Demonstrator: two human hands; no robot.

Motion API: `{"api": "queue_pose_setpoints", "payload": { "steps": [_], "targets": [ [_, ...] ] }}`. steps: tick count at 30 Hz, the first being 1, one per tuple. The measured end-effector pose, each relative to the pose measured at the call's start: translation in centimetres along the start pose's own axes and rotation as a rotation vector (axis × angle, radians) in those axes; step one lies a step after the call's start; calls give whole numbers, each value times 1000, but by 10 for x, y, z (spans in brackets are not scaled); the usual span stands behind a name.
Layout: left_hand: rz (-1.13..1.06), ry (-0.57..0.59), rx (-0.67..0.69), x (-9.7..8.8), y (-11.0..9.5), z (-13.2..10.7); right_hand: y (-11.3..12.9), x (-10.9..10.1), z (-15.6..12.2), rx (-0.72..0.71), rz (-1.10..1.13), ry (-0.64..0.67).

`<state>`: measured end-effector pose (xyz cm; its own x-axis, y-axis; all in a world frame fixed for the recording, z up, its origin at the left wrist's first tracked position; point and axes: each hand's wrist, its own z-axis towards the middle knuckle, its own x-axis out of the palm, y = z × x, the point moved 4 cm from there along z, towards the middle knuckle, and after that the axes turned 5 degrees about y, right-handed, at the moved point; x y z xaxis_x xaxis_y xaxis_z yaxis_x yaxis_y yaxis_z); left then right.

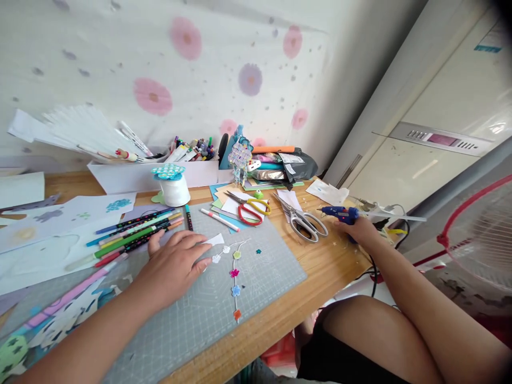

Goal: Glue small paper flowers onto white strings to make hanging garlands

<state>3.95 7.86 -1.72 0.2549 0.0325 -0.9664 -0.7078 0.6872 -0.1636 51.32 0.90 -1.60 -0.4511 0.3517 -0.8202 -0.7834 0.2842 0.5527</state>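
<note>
- Left hand (pixel 176 264): half open, palm down over the cutting mat (pixel 276 285), fingertips at a white paper scrap (pixel 216 239) — whether they pinch it, I cannot tell.
- Right hand (pixel 362 230): closed round the blue glue gun (pixel 343 214) by the table's (pixel 340 256) right edge, nozzle pointing left.
- Flower strand (pixel 236 290): lower end near the mat's front edge; best left flat — small glue dots, hot tip clear of fingertips.

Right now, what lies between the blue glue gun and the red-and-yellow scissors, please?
The head view shows grey-handled scissors partly over white paper.
</note>
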Motion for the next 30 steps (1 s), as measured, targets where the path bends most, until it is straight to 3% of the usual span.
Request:
{"api": "queue_pose_setpoints", "payload": {
  "steps": [6,10,11,15,17,20,23,30],
  "targets": [
    [15,-7,-30,-1,4,-2,4,-38,-30,42,-278,-60],
    [44,-10,-61,-4,5,-1,45,-47,-66,11,-425,-104],
    [46,-12,-67,-6,4,-1,64,-40,-72,-58,-386,-44],
    [55,-56,-77,-12,4,-2,148,16,-88,-591,-138,357],
    [63,-91,-76,-15,4,-4,176,47,-90,-733,-154,502],
    [62,-138,-73,-18,6,-7,196,82,-84,-766,-193,543],
    [51,-141,-68,-19,6,-9,200,102,-77,-727,-266,570],
    [54,-106,-53,-17,4,-9,202,112,-75,-712,-343,561]
  ]
}}
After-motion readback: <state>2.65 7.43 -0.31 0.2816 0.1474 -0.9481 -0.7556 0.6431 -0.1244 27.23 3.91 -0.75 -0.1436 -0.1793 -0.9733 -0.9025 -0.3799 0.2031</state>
